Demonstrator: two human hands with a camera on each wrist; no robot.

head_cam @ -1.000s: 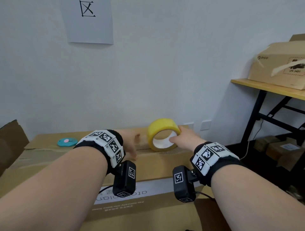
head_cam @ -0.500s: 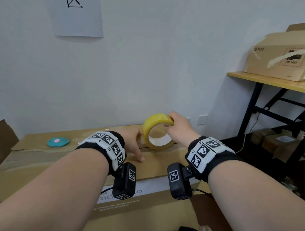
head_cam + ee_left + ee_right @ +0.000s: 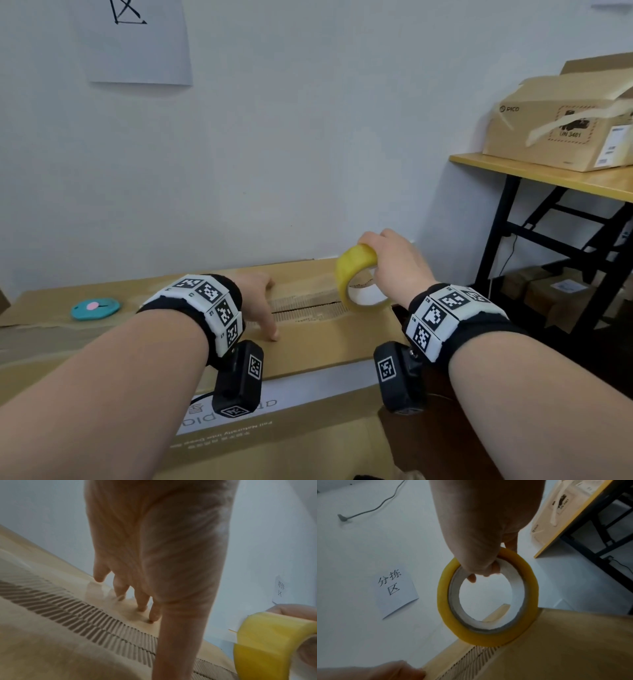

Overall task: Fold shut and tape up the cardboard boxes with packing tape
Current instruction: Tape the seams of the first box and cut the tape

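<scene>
A large cardboard box (image 3: pixel 325 346) lies in front of me, flaps folded down, with a rough corrugated seam running along its top. My left hand (image 3: pixel 267 308) presses on the box top across the seam, fingers (image 3: pixel 142 601) straight and thumb spread. A short shiny bit of tape (image 3: pixel 92 589) lies by those fingertips. My right hand (image 3: pixel 371 255) grips the top of a yellow packing tape roll (image 3: pixel 356 270), thumb inside the core. The tape roll (image 3: pixel 488 632) stands on edge on the seam near the box's right end.
A round teal thing with a pink centre (image 3: pixel 95 307) lies on the box's left part. To the right stands a wooden table (image 3: pixel 548 174) on black legs, carrying an open carton (image 3: pixel 561 133), with more boxes (image 3: pixel 555 294) beneath. The white wall is close behind.
My right hand has shifted its grip to the roll's top and carried it to the right, away from the left hand. The left hand stays pressed on the box.
</scene>
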